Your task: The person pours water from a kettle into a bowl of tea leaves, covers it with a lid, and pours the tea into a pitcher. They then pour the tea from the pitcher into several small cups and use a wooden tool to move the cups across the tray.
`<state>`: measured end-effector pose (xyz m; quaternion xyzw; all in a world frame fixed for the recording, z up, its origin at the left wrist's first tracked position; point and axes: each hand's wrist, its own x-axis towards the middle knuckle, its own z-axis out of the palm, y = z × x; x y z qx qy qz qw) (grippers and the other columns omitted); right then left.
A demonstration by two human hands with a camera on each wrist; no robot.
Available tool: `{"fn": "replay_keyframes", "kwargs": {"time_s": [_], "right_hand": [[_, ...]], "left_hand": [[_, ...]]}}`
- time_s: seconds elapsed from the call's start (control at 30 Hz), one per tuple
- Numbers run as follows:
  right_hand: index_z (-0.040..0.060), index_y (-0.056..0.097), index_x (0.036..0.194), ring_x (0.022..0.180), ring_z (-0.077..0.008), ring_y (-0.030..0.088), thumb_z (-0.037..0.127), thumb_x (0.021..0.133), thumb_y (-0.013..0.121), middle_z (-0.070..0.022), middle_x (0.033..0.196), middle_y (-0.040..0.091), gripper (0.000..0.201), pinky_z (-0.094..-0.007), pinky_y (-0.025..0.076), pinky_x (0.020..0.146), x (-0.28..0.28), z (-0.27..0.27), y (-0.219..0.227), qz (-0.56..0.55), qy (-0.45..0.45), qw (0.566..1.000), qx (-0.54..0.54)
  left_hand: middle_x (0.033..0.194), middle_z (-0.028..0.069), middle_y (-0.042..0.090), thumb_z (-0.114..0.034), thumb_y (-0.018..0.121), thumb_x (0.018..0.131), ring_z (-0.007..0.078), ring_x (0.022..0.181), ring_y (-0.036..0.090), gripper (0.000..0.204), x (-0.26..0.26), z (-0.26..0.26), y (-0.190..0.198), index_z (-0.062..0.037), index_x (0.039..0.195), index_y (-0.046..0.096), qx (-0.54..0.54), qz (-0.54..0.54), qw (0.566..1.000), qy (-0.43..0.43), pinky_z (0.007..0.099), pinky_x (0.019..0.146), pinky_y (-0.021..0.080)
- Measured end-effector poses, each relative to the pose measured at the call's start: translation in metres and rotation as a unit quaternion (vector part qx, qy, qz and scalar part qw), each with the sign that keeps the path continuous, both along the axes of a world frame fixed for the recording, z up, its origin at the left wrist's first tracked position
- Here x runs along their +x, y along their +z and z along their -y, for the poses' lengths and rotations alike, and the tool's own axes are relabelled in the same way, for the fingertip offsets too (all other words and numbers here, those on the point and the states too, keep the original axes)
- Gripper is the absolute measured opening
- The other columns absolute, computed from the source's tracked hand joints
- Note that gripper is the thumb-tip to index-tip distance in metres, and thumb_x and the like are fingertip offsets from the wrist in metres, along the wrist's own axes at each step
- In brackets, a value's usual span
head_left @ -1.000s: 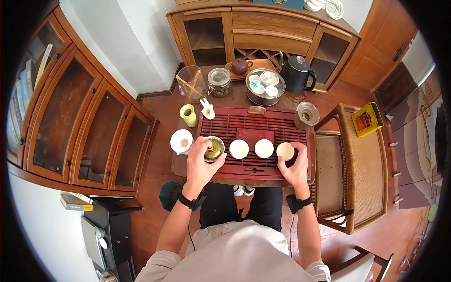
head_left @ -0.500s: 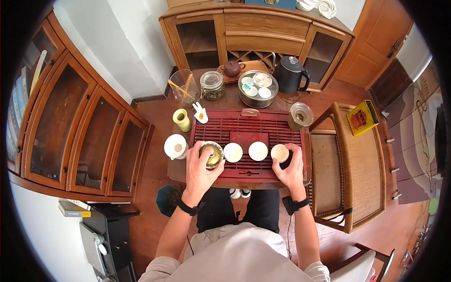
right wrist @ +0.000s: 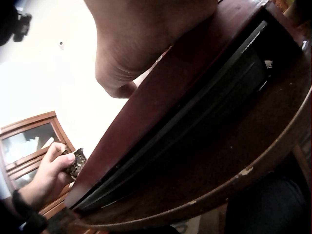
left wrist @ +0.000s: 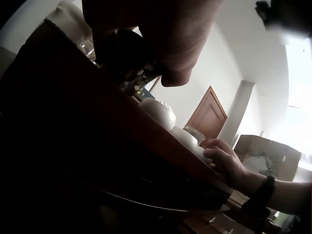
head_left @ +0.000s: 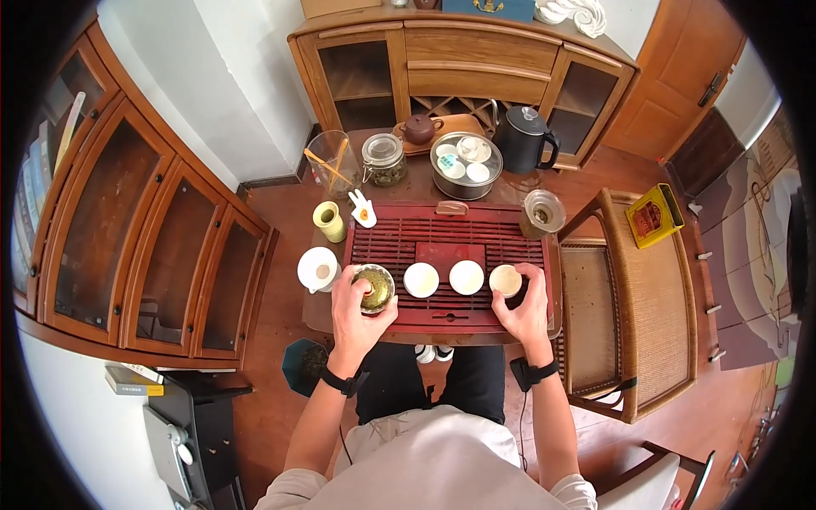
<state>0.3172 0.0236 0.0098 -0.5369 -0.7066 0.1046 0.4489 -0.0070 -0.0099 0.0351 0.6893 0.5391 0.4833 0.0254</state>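
My left hand (head_left: pixel 354 310) grips a glass bowl (head_left: pixel 378 293) of green tea leaves, a fingertip over its middle, at the left of a slatted red tea tray (head_left: pixel 459 319). In the right wrist view the leaves show dark through the glass bowl (right wrist: pixel 78 165). My right hand (head_left: pixel 525 310) holds a small cup (head_left: pixel 505 280) between thumb and fingers at the tray's right side. Two white cups stand between the hands, a left one (head_left: pixel 421 280) and a right one (head_left: pixel 466 278), both with pale insides.
A white pitcher (head_left: pixel 318 270) and a yellow-green vase (head_left: pixel 329 222) stand left of the tray. Behind it are a white hand figurine (head_left: pixel 363 211), lidded jar (head_left: pixel 384 159), steel pot (head_left: pixel 467 189) and black kettle (head_left: pixel 524 140). A glass strainer cup (head_left: pixel 542 214) sits back right.
The head view has shifted slightly. My left hand first came nearer the white cups with the glass bowl, then drew back left and toward my body. My right hand stays at its cup.
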Motion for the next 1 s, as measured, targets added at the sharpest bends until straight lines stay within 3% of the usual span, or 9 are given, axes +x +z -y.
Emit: {"fn": "replay_keyframes", "kwargs": {"time_s": [0.73, 0.8, 0.93, 1.0], "right_hand": [[0.001, 0.051, 0.128, 0.115, -0.0408, 0.06, 0.012, 0.079, 0.081, -0.02, 0.123, 0.059, 0.058, -0.0485, 0.05, 0.101, 0.001, 0.001, -0.002, 0.009, -0.006, 1.0, -0.008], [0.0009, 0.051, 0.128, 0.115, -0.0408, 0.06, 0.012, 0.079, 0.081, -0.0201, 0.123, 0.059, 0.059, -0.0484, 0.05, 0.102, 0.001, 0.001, -0.002, 0.006, -0.004, 1.0, -0.007], [0.0007, 0.051, 0.128, 0.115, -0.0407, 0.06, 0.011, 0.079, 0.081, -0.0201, 0.123, 0.059, 0.059, -0.0482, 0.05, 0.102, 0.001, 0.001, -0.002, -0.001, 0.001, 1.0, -0.001], [0.0007, 0.051, 0.128, 0.115, -0.0406, 0.06, 0.011, 0.079, 0.081, -0.0201, 0.123, 0.059, 0.059, -0.0482, 0.051, 0.101, 0.001, 0.001, -0.002, 0.0, 0.0, 1.0, 0.001]], "left_hand": [[0.128, 0.0178, 0.066, -0.008, 0.09, 0.073, 0.0387, 0.113, 0.064, 0.054, -0.004, -0.014, 0.007, -0.0076, 0.113, 0.054, -0.046, 0.016, 0.999, -0.01, 0.0483, 0.098, 0.053], [0.114, 0.0137, 0.066, -0.009, 0.088, 0.073, 0.0397, 0.099, 0.063, 0.051, -0.002, -0.016, 0.014, -0.009, 0.11, 0.052, -0.018, 0.007, 1.0, -0.022, 0.0498, 0.088, 0.05], [0.114, 0.0139, 0.066, -0.01, 0.088, 0.074, 0.0394, 0.099, 0.063, 0.05, -0.003, -0.019, 0.017, -0.0084, 0.109, 0.053, -0.031, 0.008, 0.999, -0.032, 0.05, 0.089, 0.05], [0.121, 0.0164, 0.066, -0.009, 0.09, 0.073, 0.0397, 0.109, 0.064, 0.052, -0.004, -0.019, 0.014, -0.0069, 0.11, 0.054, -0.055, -0.001, 0.998, -0.022, 0.0489, 0.095, 0.052]]}}
